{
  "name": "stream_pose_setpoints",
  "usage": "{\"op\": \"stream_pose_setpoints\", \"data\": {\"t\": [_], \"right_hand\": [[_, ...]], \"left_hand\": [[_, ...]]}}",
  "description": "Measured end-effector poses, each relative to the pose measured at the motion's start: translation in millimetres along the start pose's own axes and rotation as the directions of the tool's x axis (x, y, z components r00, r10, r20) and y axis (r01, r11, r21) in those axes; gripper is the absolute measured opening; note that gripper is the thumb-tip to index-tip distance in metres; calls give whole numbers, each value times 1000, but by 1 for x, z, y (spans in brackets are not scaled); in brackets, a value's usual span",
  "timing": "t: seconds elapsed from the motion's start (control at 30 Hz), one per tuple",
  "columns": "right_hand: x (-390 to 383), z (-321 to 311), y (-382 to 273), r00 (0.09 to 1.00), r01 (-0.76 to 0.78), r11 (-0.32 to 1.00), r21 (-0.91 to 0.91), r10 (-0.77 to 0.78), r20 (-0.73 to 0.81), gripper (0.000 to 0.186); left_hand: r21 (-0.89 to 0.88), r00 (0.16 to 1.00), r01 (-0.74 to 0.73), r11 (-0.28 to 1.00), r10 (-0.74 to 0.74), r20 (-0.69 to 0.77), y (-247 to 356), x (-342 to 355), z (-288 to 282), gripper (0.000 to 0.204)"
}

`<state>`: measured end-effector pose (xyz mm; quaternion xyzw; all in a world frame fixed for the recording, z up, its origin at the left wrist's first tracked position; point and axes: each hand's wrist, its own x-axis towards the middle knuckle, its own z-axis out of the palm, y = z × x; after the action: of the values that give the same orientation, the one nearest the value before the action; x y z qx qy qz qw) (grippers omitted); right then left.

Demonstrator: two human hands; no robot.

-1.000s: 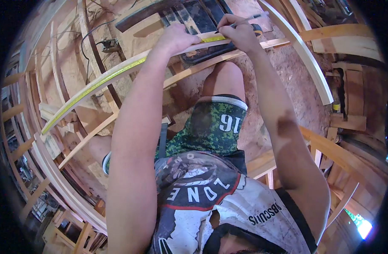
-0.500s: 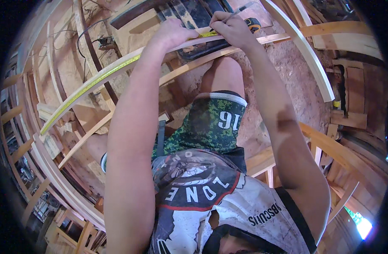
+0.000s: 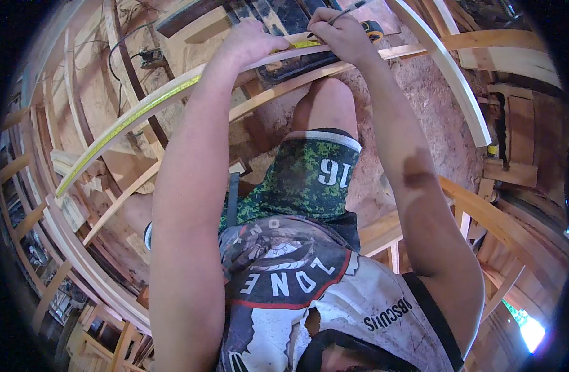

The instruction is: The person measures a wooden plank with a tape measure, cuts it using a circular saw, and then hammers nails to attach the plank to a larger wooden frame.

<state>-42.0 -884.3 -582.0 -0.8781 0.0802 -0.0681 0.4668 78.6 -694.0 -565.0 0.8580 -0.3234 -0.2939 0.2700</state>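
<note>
Floor: dusty reddish-brown ground [image 3: 436,118], strewn with wood pieces. The person's knee and green camouflage-patterned shorts [image 3: 318,170] lie in view below the work.

Black flat-topped metal equipment [image 3: 290,15], at top centre, partly hidden beneath the wood and the hands; its kind cannot be told.

Long pale wooden strip [image 3: 259,61]: runs from lower left up to the equipment, bowed by the lens, and crosses over it at the hands.

Pale squared wooden board [image 3: 456,84]: right side, well apart from both hands. Thin light-brown wooden batten [image 3: 297,85]: on the near side of the long strip, crossing below the right hand.

Yellow metal tape blade [image 3: 134,114]: laid along the long strip, passing under the left forearm, showing again between the hands.

Left hand [image 3: 250,43]: over the strip, thumb stretched along it toward the right, at the blade. Fingers partly hidden; cannot tell whether it grips or presses.

Right hand [image 3: 340,34]: fingers curled, pinching a writing tool above the strip.

Black-and-orange tape case [image 3: 372,30]: just beside the right hand; contact unclear.

Slim dark-tipped writing tool [image 3: 349,10]: tilted, tip down-left near the blade.
</note>
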Motion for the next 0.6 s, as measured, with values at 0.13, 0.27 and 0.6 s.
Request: {"op": "stream_pose_setpoints", "data": {"t": [0.13,0.27,0.6], "right_hand": [[1,0,2,1000,14,998,67,-14,-1,18],[1,-1,-1,999,28,999,26,-29,18,17],[-1,-1,-8,997,72,997,-42,-71,22,17]], "left_hand": [[-12,999,39,999,-39,-30,2,-1,0,60],[0,999,43,999,-43,-22,0,3,1,62],[38,1000,-4,999,5,-11,1,-1,-1,59]]}}
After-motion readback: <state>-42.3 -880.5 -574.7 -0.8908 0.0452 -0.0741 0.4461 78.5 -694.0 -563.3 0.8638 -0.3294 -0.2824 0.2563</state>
